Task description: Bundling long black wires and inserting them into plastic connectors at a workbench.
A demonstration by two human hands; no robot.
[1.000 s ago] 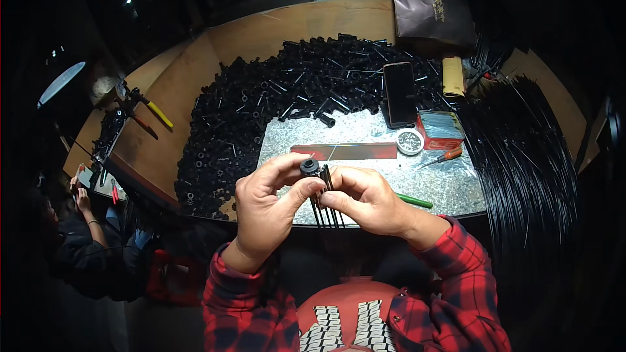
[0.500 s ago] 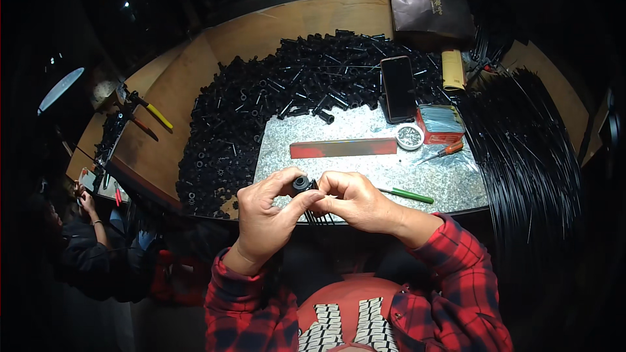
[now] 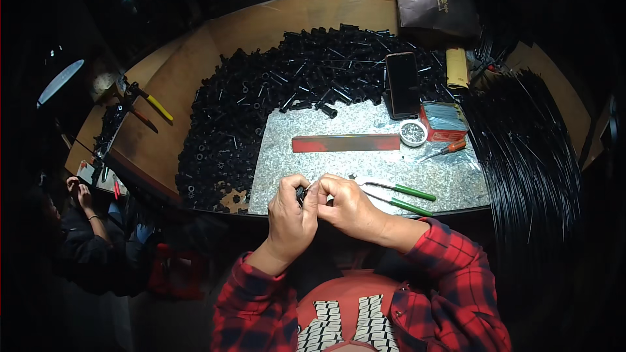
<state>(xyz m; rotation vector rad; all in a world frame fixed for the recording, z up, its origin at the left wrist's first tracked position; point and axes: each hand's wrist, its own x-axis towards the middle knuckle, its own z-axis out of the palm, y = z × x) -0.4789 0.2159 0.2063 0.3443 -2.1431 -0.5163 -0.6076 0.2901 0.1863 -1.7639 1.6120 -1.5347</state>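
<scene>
My left hand is closed around a small black cylindrical part, which shows only as a dark bit between thumb and fingers. My right hand presses up against it, thumb and fingertips pinched together at the part. Whatever those fingertips hold is too small and too covered to name. Both hands are over the front edge of a speckled grey work slab. Just beyond my right hand lie green-handled pliers, their two handles apart.
Beyond the hands lies a red, worn bar. Black parts heap up behind and left. At right are a phone, a white cup, a red box, an orange-handled screwdriver and thin black rods. Another person sits far left.
My hands have drawn closer together, and the left now covers most of the black part. My right hand has shifted and uncovered more of the pliers. The view has tilted slightly.
</scene>
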